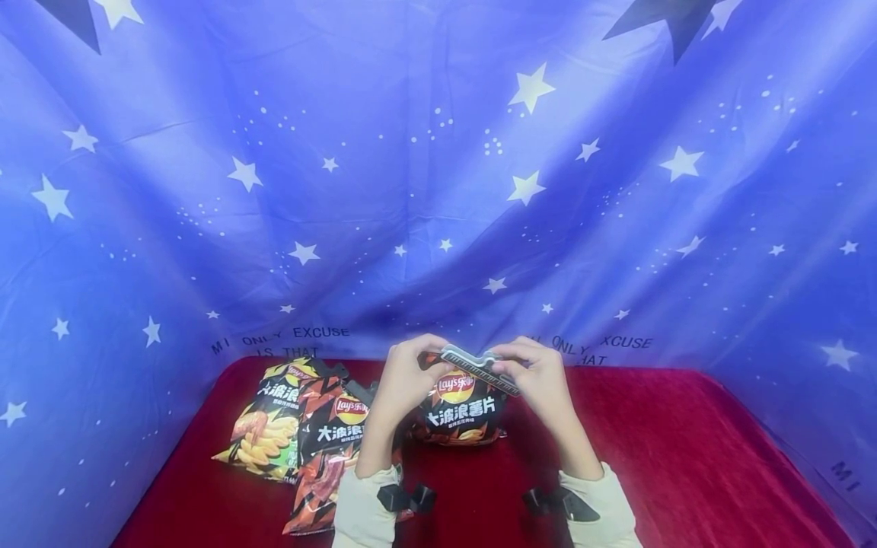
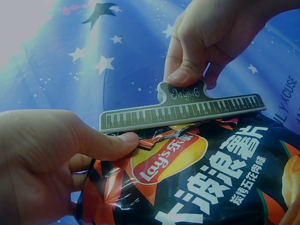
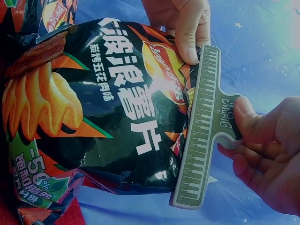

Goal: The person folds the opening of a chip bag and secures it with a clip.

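A black Lay's crisp bag (image 1: 457,411) (image 2: 211,183) (image 3: 108,108) stands upright on the red table (image 1: 685,457). My left hand (image 1: 411,373) (image 2: 51,159) pinches the bag's top edge near its left corner. My right hand (image 1: 537,373) (image 2: 206,42) (image 3: 267,150) pinches the handle of a grey bag clip (image 1: 479,367) (image 2: 183,110) (image 3: 201,131) printed with piano keys. The clip's long bar lies along the bag's folded top.
Two more crisp bags lie flat at the left: one with green and yellow print (image 1: 267,426), one dark red (image 1: 329,457). A blue starry cloth (image 1: 438,190) hangs behind and around the table. Bare red cloth stretches to the right.
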The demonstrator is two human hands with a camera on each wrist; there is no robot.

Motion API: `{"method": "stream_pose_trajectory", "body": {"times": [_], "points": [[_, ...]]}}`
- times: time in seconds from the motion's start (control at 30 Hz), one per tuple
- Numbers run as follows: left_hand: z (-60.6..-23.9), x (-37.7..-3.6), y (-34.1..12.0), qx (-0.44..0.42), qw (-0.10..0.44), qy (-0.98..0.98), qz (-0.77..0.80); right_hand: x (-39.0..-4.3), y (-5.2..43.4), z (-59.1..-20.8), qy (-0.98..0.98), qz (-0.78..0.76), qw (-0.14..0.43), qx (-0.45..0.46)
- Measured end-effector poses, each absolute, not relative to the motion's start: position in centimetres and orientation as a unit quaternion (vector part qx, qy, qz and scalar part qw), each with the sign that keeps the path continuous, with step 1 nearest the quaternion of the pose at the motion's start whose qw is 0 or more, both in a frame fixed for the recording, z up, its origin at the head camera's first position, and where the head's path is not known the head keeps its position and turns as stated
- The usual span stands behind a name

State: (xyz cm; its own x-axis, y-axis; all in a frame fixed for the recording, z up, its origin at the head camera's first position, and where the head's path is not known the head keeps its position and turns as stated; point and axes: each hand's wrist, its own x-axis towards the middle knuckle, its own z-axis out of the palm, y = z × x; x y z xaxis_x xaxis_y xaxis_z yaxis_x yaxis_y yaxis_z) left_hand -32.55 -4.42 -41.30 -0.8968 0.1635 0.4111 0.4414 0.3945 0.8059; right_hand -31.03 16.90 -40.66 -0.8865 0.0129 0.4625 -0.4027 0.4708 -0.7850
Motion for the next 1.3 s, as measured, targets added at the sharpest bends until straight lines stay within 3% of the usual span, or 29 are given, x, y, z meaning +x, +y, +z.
{"method": "stream_pose_trajectory", "body": {"times": [1.3], "points": [[-41.00, -32.25, -4.28, -0.182, 0.131, -0.828, -0.515, -31.06, 17.65, -40.65, -0.836, 0.509, 0.153, 0.135]]}}
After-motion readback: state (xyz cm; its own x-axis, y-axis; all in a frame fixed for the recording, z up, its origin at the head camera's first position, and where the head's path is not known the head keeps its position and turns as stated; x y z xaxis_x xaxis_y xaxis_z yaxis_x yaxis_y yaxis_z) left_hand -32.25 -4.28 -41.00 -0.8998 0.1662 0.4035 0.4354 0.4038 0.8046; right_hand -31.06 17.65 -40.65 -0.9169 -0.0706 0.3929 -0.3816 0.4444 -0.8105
